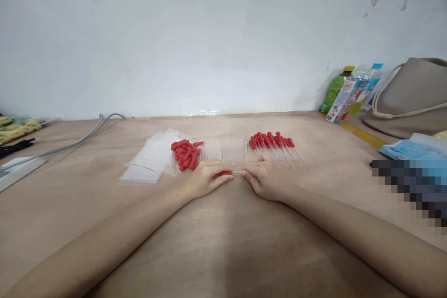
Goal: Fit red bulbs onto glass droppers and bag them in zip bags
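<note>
Hard to read: clear tube (236, 173) nearly invisible between fingertips; right edge pixelated.
Left hand (204, 180): pinching red bulb (224, 173).
Right hand (262, 179): pinching the tube's other end.
Surface: brown table (223, 242), white wall (174, 32) behind.

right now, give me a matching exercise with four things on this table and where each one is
Things:
1. single red bulb
2. pile of red bulbs
3. red-capped droppers
4. bottles

Places:
A. against the wall, far right
B. pinched in the left hand
C. just beyond the right hand, which pinches a clear tube
D. beside the clear bags

Pairs: 1-B, 2-D, 3-C, 4-A
</note>
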A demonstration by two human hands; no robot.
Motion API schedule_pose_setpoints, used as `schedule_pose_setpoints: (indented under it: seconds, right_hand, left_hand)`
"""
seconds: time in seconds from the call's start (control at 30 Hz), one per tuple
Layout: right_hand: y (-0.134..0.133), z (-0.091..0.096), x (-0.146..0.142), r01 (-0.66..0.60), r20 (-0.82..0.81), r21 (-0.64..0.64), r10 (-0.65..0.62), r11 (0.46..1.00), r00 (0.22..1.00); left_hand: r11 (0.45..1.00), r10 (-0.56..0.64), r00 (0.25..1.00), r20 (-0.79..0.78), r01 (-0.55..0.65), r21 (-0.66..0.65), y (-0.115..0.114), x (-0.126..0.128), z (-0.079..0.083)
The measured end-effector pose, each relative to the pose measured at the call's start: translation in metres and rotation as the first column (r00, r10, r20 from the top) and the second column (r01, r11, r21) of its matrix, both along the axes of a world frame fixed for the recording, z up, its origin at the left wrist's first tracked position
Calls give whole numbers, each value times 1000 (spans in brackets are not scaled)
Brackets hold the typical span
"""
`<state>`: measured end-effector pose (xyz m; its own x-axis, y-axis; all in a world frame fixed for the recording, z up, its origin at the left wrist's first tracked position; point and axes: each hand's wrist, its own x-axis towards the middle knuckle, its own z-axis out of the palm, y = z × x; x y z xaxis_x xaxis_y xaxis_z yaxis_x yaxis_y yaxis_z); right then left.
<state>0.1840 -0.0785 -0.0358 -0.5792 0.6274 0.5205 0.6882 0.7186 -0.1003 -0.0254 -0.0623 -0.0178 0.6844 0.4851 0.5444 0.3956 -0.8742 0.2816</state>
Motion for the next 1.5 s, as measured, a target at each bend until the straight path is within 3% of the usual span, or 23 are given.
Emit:
schedule_pose_setpoints:
  seconds: [0.17,0.3,0.4,0.5,0.57,0.7,0.87,1.07,1.27,1.33,1.5]
  right_hand:
    - [-2,8,0,1,44,-34,0,999,999]
    - [-8,26,1,-38,148,46,31,998,989]
    - [-7,36,6,-24,200,88,6,996,980]
    - [3,41,18,165,90,45,-168,985,982]
    - [13,40,28,367,-40,-43,-368,929,929]
    - [30,34,48,634,-186,-219,-670,742,719]
    - [38,27,60,723,-149,-326,-788,609,597]
    - [40,23,66,770,-71,-347,-833,536,548]
    - [39,19,66,775,-56,-312,-825,549,562]
    - [37,20,60,763,-98,-255,-801,594,590]
    - [29,24,32,639,-105,-112,-648,761,754]
  left_hand:
    - [1000,6,998,59,-7,19,0,1,0]
    - [994,9,996,91,-19,109,1,0,-1]
    - [970,110,985,131,-135,200,3,-4,-1]
    - [911,271,951,151,-304,279,6,-10,-1]
    - [861,373,918,136,-398,318,7,-13,-1]
    - [798,517,853,78,-513,318,7,-14,-1]
    - [770,577,816,44,-561,303,8,-15,-1]
    - [728,640,768,18,-613,306,10,-20,0]
    - [694,685,728,-25,-642,325,13,-23,0]
    - [686,692,721,-23,-648,332,13,-23,1]
    - [670,714,699,-34,-669,323,18,-26,14]
